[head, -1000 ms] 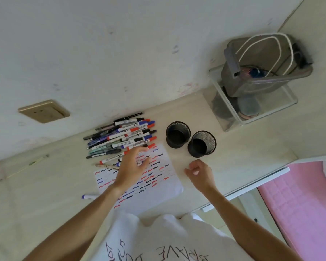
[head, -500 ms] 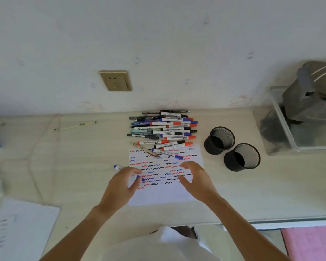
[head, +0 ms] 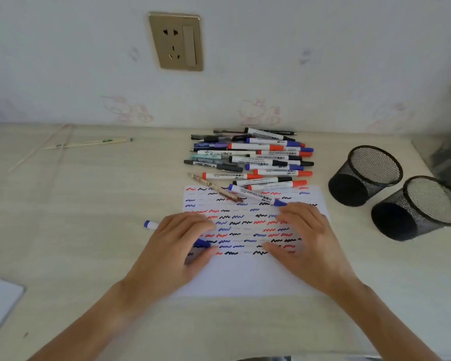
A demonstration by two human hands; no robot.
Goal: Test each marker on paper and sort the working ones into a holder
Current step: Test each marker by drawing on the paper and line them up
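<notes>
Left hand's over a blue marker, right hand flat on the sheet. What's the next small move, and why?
Probably lift the blue marker under the left hand and pull its cap off with the right hand. Its blue cap still looks on, the paper has bare space near the person, and both mesh holders look empty.

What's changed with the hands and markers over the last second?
The left hand left the marker pile and now holds a blue-capped white marker across the scribbled white paper. The right hand came onto the paper, fingers flat. The marker pile and two black mesh holders stayed put.
</notes>
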